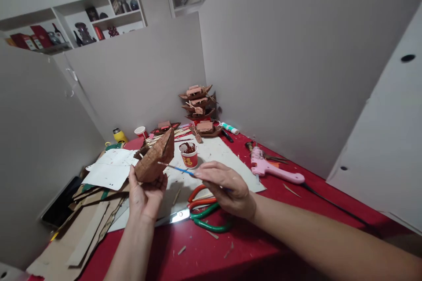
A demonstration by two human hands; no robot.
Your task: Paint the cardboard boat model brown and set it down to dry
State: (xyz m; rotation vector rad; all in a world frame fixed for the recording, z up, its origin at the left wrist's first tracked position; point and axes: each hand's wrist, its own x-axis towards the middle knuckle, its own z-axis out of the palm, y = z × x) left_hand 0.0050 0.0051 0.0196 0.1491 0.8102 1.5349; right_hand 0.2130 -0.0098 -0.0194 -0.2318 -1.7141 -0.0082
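A brown model boat hull point(154, 158) is tilted up in my left hand point(147, 195), whose fingers wrap round its underside. My right hand point(227, 186) pinches a thin blue paintbrush point(180, 169), its tip at or very near the hull's side. Behind the brush stands a red and white paper cup point(188, 156) with dark brown paint inside. Below my right hand lie large scissors point(181, 215) with orange and green handles, partly hidden by the hand.
Finished brown boats point(199, 103) are stacked at the back corner. A pink glue gun point(277, 171) with a black cord lies at the right. Cardboard pieces point(82, 228) and white paper point(110, 169) lie at the left, near a yellow bottle point(119, 135).
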